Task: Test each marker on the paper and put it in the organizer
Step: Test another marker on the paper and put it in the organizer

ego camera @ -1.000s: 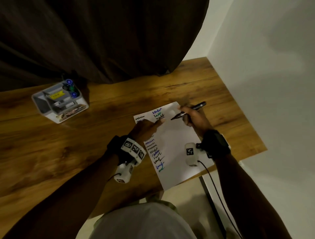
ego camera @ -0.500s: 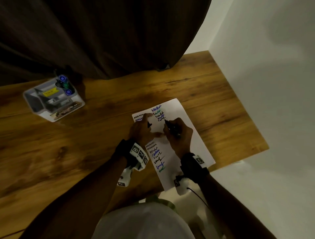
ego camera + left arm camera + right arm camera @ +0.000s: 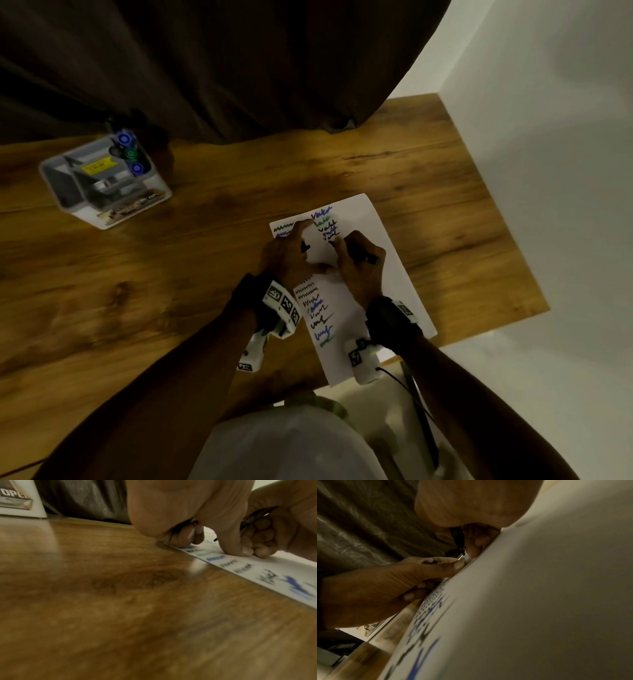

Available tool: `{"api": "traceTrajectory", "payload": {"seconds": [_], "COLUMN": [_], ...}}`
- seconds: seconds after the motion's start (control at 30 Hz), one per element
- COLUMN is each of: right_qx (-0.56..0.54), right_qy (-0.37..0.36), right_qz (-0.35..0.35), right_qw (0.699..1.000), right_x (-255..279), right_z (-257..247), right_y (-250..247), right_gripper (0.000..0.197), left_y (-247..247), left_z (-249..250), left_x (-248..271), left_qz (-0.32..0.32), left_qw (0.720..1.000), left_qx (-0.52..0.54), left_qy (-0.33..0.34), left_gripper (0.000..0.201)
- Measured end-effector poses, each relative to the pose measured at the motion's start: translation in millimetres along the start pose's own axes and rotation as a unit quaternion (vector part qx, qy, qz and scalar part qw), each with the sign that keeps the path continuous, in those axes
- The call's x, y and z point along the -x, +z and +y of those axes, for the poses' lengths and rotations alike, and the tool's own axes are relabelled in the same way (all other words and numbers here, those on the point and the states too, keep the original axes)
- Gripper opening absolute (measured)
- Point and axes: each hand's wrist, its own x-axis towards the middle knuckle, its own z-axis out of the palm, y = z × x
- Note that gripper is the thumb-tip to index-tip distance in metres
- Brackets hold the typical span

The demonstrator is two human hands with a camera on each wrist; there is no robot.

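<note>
Markers (image 3: 129, 153) with blue and green caps are stood upright in the white organizer (image 3: 102, 181) at the far left of the wooden counter (image 3: 171, 291). Nearer the middle, the paper (image 3: 390, 274), lined with blue, green and black scribbles, is pinned by the left hand (image 3: 286, 255), whose grip is curled round a black cap (image 3: 305, 246). To its right, a black marker (image 3: 359, 255) is pinched in the right hand (image 3: 359, 270), its tip set on the sheet just beside the upper scribbles.

The paper (image 3: 390, 274) lies on the table (image 3: 205, 274), with the organizer (image 3: 102, 185) far to its left.
</note>
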Motion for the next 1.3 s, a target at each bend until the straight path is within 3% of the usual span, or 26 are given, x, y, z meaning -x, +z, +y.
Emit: {"api": "traceTrajectory", "payload": {"seconds": [0.23, 0.37, 1.1, 1.3], "right_qx": [-0.001, 0.033, 0.036, 0.046], "right_qy": [-0.001, -0.014, 0.007, 0.026], "right_qz": [-0.009, -0.019, 0.032, 0.034], "right_qw": [1.000, 0.999, 0.999, 0.998], "right_x": [-0.7, -0.3, -6.4, -9.8], "right_z": [-0.5, 0.4, 9.8, 3.4], "right_y": [1.4, 1.2, -2.7, -1.8], "right_gripper": [0.029, 0.020, 0.038, 0.033], "left_y": [0.0, 0.9, 0.7, -0.6], "left_z": [-2.2, -3.3, 0.4, 0.7], "left_x": [-2.6, -3.1, -0.8, -0.8], "left_qz": [0.008, 0.008, 0.004, -0.005], "left_qw": [1.000, 1.000, 1.000, 1.000], "left_qx": [0.007, 0.014, 0.008, -0.008], "left_qy": [-0.006, -0.004, -0.017, -0.022], "left_gripper": [0.100, 0.102, 0.102, 0.106]}}
